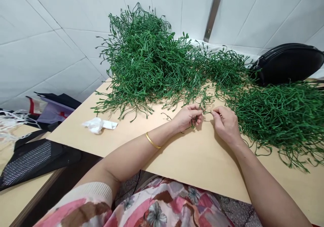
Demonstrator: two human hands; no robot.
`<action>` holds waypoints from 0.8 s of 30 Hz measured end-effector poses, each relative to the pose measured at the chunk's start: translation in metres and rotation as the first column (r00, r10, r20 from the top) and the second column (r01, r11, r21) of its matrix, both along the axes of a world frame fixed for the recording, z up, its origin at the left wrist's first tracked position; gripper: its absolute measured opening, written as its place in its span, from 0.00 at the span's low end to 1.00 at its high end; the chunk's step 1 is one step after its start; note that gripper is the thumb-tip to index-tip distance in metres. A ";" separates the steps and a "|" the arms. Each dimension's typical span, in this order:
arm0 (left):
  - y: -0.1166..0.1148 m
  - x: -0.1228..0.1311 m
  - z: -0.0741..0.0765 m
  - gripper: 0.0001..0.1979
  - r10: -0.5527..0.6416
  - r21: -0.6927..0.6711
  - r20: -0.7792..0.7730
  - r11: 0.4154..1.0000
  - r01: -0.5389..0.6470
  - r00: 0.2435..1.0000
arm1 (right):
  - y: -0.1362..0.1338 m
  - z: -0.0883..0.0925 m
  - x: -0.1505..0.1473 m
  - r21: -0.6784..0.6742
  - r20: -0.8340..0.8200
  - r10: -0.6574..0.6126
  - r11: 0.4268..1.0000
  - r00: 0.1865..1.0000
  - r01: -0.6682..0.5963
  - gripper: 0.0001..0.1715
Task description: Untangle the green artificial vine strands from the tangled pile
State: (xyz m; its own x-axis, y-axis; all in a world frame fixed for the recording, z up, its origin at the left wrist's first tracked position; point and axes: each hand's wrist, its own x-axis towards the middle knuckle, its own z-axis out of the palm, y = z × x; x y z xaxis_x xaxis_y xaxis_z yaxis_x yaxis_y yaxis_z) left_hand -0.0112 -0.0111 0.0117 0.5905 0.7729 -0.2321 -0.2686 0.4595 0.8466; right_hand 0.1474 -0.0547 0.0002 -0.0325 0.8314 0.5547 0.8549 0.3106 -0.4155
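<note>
My left hand (187, 117) and my right hand (226, 123) meet over the tan table (192, 159), fingers pinched together. Between them they hold a small green plastic sprig (206, 112), its thin stems hanging below my left fingers. A gold bangle (152, 141) circles my left wrist. Directly behind my hands lies a big heap of green artificial stems (149, 61). A second pile of the same stems (283, 115) spreads to the right of my right hand.
A crumpled white tissue (98, 124) lies on the table's left part. A black bag (287, 63) rests at the back right against the white tiled wall. Dark fabric and a black mesh item (30, 159) sit off the table's left edge.
</note>
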 end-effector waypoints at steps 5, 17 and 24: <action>-0.002 0.004 -0.004 0.07 -0.018 0.098 -0.138 0.995 0.032 0.990 | 0.003 -0.002 0.002 0.043 0.002 -0.022 0.999 1.000 0.022 0.08; 0.009 -0.005 -0.004 0.12 -0.110 -0.057 -0.027 0.992 0.109 0.994 | 0.001 0.000 -0.002 0.005 -0.045 0.051 0.999 0.998 -0.051 0.10; 0.011 -0.006 -0.003 0.11 -0.074 -0.058 -0.014 0.996 0.073 0.997 | 0.002 -0.002 -0.004 -0.028 -0.038 0.135 0.990 0.990 -0.136 0.13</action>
State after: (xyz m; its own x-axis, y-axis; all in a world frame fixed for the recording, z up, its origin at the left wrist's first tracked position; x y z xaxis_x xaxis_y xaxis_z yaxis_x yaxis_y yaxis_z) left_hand -0.0173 -0.0006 0.0082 0.6414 0.7123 -0.2851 -0.2187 0.5259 0.8219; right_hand 0.1430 -0.0522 -0.0016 -0.1266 0.8374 0.5318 0.7903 0.4091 -0.4561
